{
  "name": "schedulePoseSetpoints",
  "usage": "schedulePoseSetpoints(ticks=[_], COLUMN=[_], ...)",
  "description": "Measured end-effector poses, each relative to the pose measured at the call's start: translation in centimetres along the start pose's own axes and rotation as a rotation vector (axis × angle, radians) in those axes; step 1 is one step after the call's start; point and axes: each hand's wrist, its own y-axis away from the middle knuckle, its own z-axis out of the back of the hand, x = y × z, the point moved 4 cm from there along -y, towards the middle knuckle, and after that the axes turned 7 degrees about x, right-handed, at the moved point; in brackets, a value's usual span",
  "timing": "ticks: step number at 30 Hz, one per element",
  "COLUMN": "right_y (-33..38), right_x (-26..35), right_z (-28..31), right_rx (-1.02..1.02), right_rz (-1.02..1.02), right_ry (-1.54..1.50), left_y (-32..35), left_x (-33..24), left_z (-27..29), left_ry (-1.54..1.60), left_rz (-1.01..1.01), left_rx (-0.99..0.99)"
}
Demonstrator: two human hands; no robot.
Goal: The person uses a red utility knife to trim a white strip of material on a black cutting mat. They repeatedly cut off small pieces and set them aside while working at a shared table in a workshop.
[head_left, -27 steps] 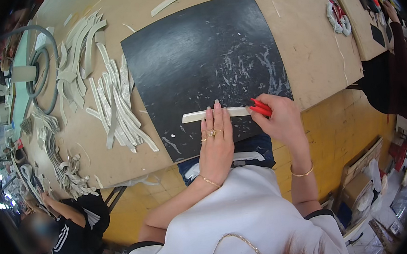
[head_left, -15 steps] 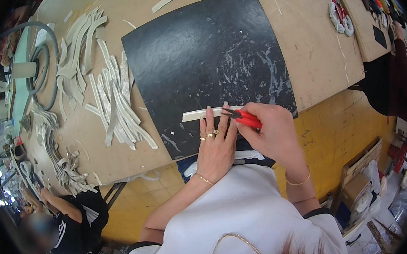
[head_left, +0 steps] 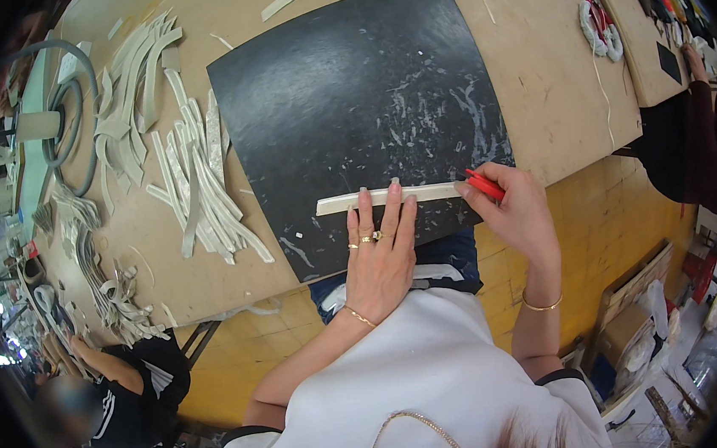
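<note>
Left hand [head_left: 383,260]: lies flat, fingers spread and released, fingertips pressing the pale strip [head_left: 390,196] down.
Right hand [head_left: 515,210]: grip clenched around a red cutter [head_left: 485,185], its tip at the strip's right end.
Pale strip: lies crosswise on the black cutting mat [head_left: 356,96], just ahead of the left fingertips.
Cut strips [head_left: 192,179]: heaped on the wooden worktop [head_left: 550,79], well left of the left hand.
</note>
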Motion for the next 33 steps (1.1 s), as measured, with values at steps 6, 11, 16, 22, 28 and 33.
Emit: schedulePoseSetpoints(ticks=[6,11,16,22,28,33], right_y=[-0.1,0.0,-0.2,-0.3,-0.3,0.0], right_x=[-0.1,-0.1,-0.1,-0.3,-0.4,0.4], right_z=[0.3,0.4,0.3,0.2,0.1,-0.5], right_rx=[0.024,0.031,0.017,0.011,-0.013,-0.086], right_rz=[0.037,0.025,0.008,-0.017,-0.010,0.043], right_ry=[0.054,0.074,0.049,0.030,0.045,0.093], left_y=[-0.3,-0.4,-0.7,-1.0,-1.4,-1.3], left_x=[-0.5,-0.7,-1.0,-1.6,-2.2,-1.1], left_z=[-0.5,-0.5,-0.8,-1.1,-1.2,0.1], left_ry=[-0.028,-0.051,-0.171,-0.257,-0.304,-0.186], left_rz=[0.051,0.070,0.089,0.089,0.133,0.165], left_rx=[-0.041,-0.044,-0.084,-0.087,-0.060,0.053])
